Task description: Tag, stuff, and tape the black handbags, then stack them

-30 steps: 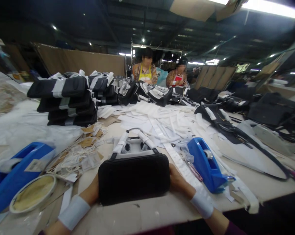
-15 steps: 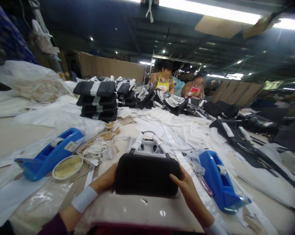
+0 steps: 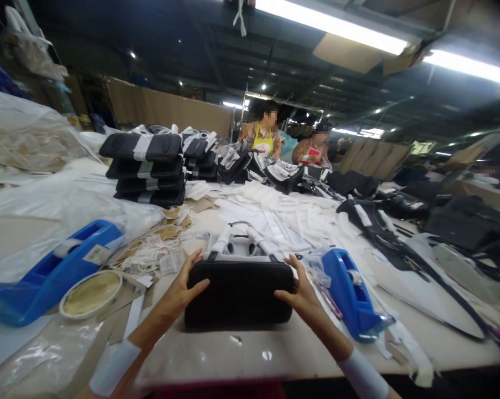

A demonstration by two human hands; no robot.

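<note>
A black handbag stands on the table in front of me, its flat dark side facing me. Its two handles rise behind the top edge, wrapped in white material. My left hand holds the bag's left end, thumb on the near face and fingers along the upper corner. At the right end, my right hand grips it the same way, thumb on the near face. The rest of the fingers on the far side are partly hidden.
Blue tape dispensers flank me, one left and one right. Beside the left one sits a round dish of yellowish stuff. Wrapped black bags are stacked behind; white strips cover the middle. Two people work beyond.
My left hand has shifted up the bag's end, bringing its thumb onto the near face. My right fingers have spread upward. The view has turned slightly right; the bag stays upright.
</note>
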